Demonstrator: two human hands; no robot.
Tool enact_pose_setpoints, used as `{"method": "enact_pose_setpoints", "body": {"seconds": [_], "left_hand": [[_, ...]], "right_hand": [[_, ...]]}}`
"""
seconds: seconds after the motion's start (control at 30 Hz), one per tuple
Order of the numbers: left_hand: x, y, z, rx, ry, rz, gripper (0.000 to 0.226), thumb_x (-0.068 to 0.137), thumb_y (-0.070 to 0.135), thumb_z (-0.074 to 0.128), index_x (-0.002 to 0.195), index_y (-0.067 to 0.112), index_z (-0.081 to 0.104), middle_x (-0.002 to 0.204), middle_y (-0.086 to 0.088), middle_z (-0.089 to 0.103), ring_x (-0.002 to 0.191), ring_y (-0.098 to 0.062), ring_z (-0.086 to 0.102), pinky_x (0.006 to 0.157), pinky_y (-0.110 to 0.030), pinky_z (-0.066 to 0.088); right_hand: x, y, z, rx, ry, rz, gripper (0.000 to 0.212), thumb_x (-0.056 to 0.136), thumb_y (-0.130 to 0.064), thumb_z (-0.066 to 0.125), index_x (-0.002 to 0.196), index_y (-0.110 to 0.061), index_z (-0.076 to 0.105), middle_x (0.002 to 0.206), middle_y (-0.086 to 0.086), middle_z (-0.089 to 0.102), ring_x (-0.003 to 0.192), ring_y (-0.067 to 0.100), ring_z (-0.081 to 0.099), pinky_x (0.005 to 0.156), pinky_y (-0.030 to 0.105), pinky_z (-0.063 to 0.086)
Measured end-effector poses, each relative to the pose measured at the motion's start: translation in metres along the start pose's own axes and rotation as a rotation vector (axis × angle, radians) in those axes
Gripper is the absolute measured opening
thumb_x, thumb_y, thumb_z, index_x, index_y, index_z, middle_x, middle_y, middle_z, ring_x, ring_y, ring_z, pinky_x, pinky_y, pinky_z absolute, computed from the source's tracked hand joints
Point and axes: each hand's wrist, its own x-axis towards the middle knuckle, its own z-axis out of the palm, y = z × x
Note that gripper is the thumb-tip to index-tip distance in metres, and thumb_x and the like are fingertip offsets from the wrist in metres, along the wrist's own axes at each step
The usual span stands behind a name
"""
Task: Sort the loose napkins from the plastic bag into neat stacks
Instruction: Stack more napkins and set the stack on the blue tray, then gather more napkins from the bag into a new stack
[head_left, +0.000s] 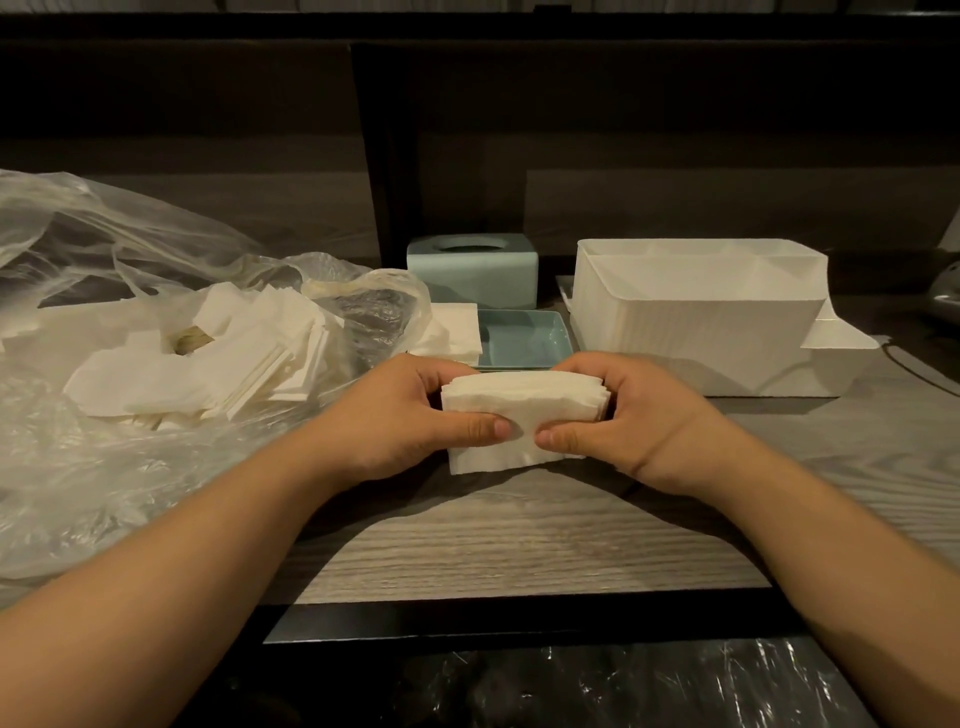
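Observation:
A stack of white napkins (524, 402) stands on its edge on the wooden table (519, 540) in the middle of the view. My left hand (400, 415) grips its left end and my right hand (639, 415) grips its right end, both thumbs pressed on the front face. At the left lies the clear plastic bag (104, 249), open, with a loose heap of white napkins (218, 358) spilling from it. A flat stack of napkins (457, 327) lies behind my left hand, partly hidden by the bag.
A pale blue tissue box (472, 267) stands at the back with a pale blue tray (524, 340) in front of it. A white divided container (701, 306) fills the right side. The table's front edge (519, 597) runs just above a dark plastic-covered surface.

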Motion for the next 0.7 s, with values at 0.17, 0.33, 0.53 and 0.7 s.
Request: {"method": "enact_pose_setpoints", "body": {"seconds": [0.17, 0.33, 0.53, 0.7], "left_hand": [[0.003, 0.004, 0.003, -0.156, 0.096, -0.016, 0.031, 0.082, 0.026, 0.080, 0.113, 0.022, 0.076, 0.104, 0.001, 0.077, 0.098, -0.014, 0.073, 0.082, -0.029, 0.059], [0.011, 0.022, 0.003, -0.248, 0.143, -0.105, 0.023, 0.086, 0.023, 0.078, 0.108, 0.017, 0.075, 0.099, 0.000, 0.078, 0.094, -0.016, 0.075, 0.084, -0.033, 0.061], [0.042, 0.046, -0.006, -0.086, 0.180, -0.242, 0.022, 0.085, 0.034, 0.081, 0.102, 0.023, 0.071, 0.097, 0.006, 0.075, 0.093, -0.015, 0.070, 0.077, -0.032, 0.054], [0.068, 0.051, -0.003, 0.005, 0.226, -0.315, 0.017, 0.092, 0.037, 0.075, 0.100, 0.023, 0.072, 0.100, 0.001, 0.071, 0.093, -0.018, 0.063, 0.072, -0.032, 0.049]], "right_hand": [[0.002, -0.011, -0.004, 0.338, 0.168, 0.016, 0.030, 0.082, -0.019, 0.078, 0.106, -0.032, 0.065, 0.096, -0.016, 0.075, 0.094, 0.003, 0.071, 0.075, 0.023, 0.060], [0.022, -0.045, -0.023, 0.142, 0.281, -0.083, 0.026, 0.089, -0.028, 0.076, 0.113, -0.032, 0.068, 0.098, -0.015, 0.073, 0.092, -0.002, 0.068, 0.070, 0.015, 0.057], [0.076, -0.074, -0.060, -0.396, 0.151, -0.056, 0.029, 0.088, -0.035, 0.077, 0.113, -0.035, 0.062, 0.101, -0.018, 0.063, 0.090, 0.002, 0.061, 0.066, 0.016, 0.047], [0.115, -0.068, -0.071, -0.596, 0.040, 0.020, 0.033, 0.090, -0.029, 0.076, 0.120, -0.025, 0.063, 0.105, -0.008, 0.064, 0.087, 0.005, 0.058, 0.069, 0.019, 0.048]]}}
